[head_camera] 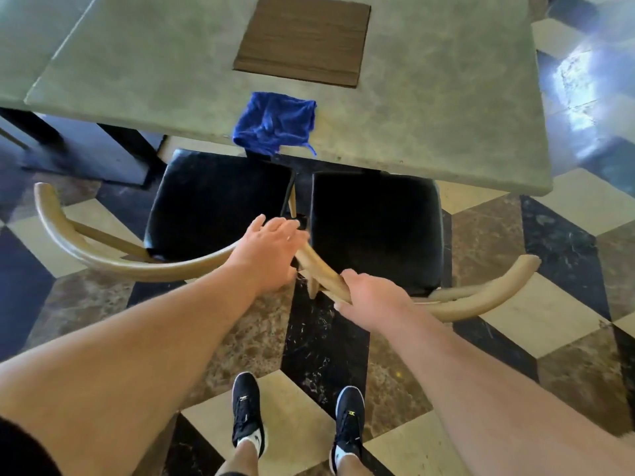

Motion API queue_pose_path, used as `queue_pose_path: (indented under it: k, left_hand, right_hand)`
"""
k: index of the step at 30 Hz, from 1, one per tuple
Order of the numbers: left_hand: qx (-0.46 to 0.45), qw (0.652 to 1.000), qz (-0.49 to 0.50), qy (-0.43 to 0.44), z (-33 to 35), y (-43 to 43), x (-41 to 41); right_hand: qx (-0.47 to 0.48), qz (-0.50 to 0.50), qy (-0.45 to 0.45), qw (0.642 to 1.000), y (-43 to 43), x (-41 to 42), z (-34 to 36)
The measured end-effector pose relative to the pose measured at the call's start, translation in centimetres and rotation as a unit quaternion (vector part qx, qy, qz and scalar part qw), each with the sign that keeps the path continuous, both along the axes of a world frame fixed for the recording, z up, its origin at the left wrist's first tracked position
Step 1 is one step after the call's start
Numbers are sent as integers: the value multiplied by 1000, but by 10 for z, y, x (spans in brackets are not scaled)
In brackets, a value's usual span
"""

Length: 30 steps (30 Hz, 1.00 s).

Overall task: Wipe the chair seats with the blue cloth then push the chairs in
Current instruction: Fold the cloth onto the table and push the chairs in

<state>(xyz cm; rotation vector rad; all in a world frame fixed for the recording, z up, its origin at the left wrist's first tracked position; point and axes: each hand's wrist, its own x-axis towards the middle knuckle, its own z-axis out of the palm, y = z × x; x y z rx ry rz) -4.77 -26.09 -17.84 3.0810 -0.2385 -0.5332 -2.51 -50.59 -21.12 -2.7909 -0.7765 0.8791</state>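
So there are two chairs with black padded seats and curved light-wood back rails, side by side in front of a grey-green stone-look bench (pixel 137 73). The left chair's seat (pixel 220 201) and the right chair's seat (pixel 376 228) both have their far edges tucked just under the bench edge, with most of each seat sticking out toward the person.

The crumpled blue cloth (pixel 275 123) is lying on the bench right at its near edge, with one corner and a loose thread hanging over, just above the gap between the two seats. Nobody's touching it. Farther back on the bench is a dark brown square wooden-looking mat (pixel 302 39).

The left hand (pixel 271 249) is resting on the right end of the left chair's back rail (pixel 103 259), fingers loosely spread and pointing forward, so its grip is open-ish and lying flat rather than wrapped. The right hand (pixel 371 297) has its grip closed around the left end of the right chair's back rail (pixel 481 300), fingers curled under it.

The floor (pixel 515 338) is a cream, brown and black marble diamond pattern, and two black sneakers (pixel 348 424) are planted at the bottom of the view.
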Motion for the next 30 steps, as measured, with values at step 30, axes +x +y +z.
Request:
queue_pose_path:
  k: [30]
  left_hand:
    - [-56, 976, 185, 104, -16, 102, -39]
  right_hand:
    - [-27, -120, -88, 988, 95, -22, -21]
